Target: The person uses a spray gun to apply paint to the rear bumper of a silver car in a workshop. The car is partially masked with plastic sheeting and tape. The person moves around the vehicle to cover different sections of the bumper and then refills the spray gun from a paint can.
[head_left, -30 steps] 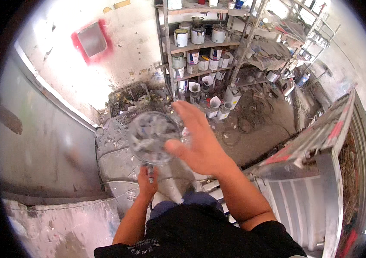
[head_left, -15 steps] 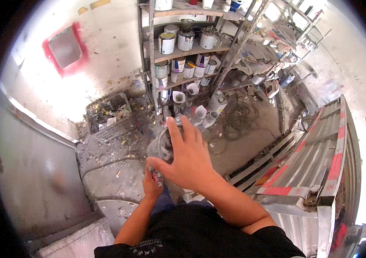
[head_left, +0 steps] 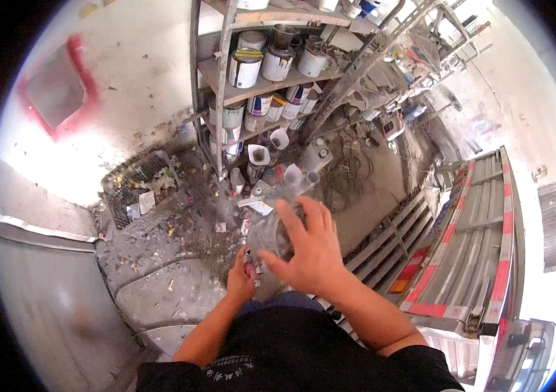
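Note:
My left hand (head_left: 242, 281) is closed around the handle of a small tool with pinkish and metal parts (head_left: 252, 269), which looks like a spray gun. Just above it sits a clear plastic cup (head_left: 265, 234), cloudy and dark on its far side. Over the cup's right part my right hand (head_left: 316, 251) is curved, its thumb by the near edge and its spread fingers by the far edge. That hand hides much of the cup. How firmly the fingers press on it is hard to make out.
Ahead stands a metal shelf (head_left: 190, 91) with several paint cans (head_left: 245, 68). A plastic crate (head_left: 118, 206) with litter lies left of it. Used cups and a white jug (head_left: 317, 155) stand on the floor. A ribbed panel with red-white strips (head_left: 487, 235) is at right, a grey panel (head_left: 49, 294) at left.
The view has turned, so the shelf and crate appear further left. My right hand has shifted right and lower, its fingers more bent around the cup. My left hand keeps its hold.

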Motion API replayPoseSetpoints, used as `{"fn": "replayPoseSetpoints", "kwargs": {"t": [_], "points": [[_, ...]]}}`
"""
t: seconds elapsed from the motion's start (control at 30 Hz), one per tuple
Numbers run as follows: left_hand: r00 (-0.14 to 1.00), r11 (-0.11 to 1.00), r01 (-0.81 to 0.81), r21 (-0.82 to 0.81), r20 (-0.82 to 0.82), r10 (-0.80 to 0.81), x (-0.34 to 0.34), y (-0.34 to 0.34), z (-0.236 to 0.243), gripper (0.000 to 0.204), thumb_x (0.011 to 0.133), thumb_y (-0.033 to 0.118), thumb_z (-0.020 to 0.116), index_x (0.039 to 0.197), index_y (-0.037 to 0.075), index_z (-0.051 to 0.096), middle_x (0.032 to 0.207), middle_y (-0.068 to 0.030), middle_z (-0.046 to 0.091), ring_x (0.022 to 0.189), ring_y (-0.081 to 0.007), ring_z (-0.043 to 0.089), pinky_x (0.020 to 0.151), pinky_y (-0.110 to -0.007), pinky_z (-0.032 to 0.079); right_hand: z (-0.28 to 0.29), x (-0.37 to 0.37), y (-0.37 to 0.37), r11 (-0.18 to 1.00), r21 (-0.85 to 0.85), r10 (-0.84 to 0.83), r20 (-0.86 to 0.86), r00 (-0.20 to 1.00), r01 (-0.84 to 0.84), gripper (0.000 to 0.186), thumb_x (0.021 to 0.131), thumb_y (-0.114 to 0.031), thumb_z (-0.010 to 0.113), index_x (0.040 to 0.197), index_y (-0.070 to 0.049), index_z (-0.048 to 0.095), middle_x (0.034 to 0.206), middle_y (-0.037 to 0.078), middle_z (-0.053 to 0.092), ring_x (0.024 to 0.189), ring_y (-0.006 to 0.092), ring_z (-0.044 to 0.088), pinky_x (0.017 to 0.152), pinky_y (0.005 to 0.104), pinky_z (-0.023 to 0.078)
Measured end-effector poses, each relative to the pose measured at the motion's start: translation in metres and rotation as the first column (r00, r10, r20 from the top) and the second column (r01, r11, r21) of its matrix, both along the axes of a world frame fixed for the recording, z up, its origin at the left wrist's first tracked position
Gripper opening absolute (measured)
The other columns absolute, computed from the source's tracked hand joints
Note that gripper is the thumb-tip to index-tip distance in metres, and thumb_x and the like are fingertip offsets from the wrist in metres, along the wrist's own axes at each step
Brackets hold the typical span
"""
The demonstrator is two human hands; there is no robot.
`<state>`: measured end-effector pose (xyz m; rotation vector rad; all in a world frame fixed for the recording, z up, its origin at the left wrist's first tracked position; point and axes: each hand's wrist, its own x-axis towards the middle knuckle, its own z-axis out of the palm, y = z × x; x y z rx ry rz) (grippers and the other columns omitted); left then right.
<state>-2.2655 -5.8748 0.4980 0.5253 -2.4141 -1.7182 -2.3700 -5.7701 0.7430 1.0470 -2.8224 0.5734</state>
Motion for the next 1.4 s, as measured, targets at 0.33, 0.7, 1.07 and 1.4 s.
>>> {"fn": "replayPoseSetpoints", "kwargs": {"t": [0.33,0.7,1.07,1.4], "points": [[0.884,0.868,0.467,-0.169,0.132,-0.449,-0.035,-0.047,-0.006,0.084,0.078,0.027,0.069,0.146,0.014,0.023,0.113,-0.0237,0.059,0.106,-0.0369,0.058,0.092,-0.041,0.045,-0.011,-0.041,0.024,0.997,0.031,-0.073,0.087,0.994,0.070,0.081,0.073,-0.042,0.071,0.138,-0.007,0.036,0.136,0.025,0.033,0.120,0.0459,0.035,0.101,0.0518,0.034],[0.946,0.974,0.224,0.030,-0.248,-0.210,-0.117,0.026,0.047,0.095,0.062,0.020,0.081,0.139,-0.003,0.030,0.133,-0.0252,0.046,0.122,-0.0369,0.048,0.101,-0.041,0.039,-0.005,-0.044,0.042,0.995,0.026,-0.100,0.072,0.992,0.098,0.081,0.073,-0.039,0.072,0.139,-0.006,0.036,0.138,0.026,0.032,0.124,0.0448,0.035,0.101,0.0501,0.035],[0.919,0.967,0.249,-0.043,-0.306,-0.250,-0.120,0.039,0.070,0.088,0.061,0.020,0.082,0.134,0.000,0.037,0.125,-0.0230,0.053,0.115,-0.0356,0.055,0.094,-0.041,0.045,0.003,-0.037,0.055,0.966,0.032,-0.257,0.072,0.964,0.255,0.077,0.072,-0.044,0.072,0.134,-0.010,0.042,0.134,0.027,0.034,0.122,0.0442,0.036,0.098,0.0518,0.035],[0.810,0.861,0.463,-0.210,-0.293,-0.507,-0.114,0.023,0.087,0.101,0.051,0.030,0.089,0.135,0.009,0.036,0.132,-0.0150,0.050,0.120,-0.0296,0.052,0.100,-0.039,0.042,0.011,-0.061,0.084,0.849,0.080,0.525,-0.025,0.851,-0.522,0.073,0.069,-0.046,0.073,0.131,-0.019,0.047,0.138,0.021,0.034,0.127,0.0415,0.034,0.097,0.0550,0.034]]}}
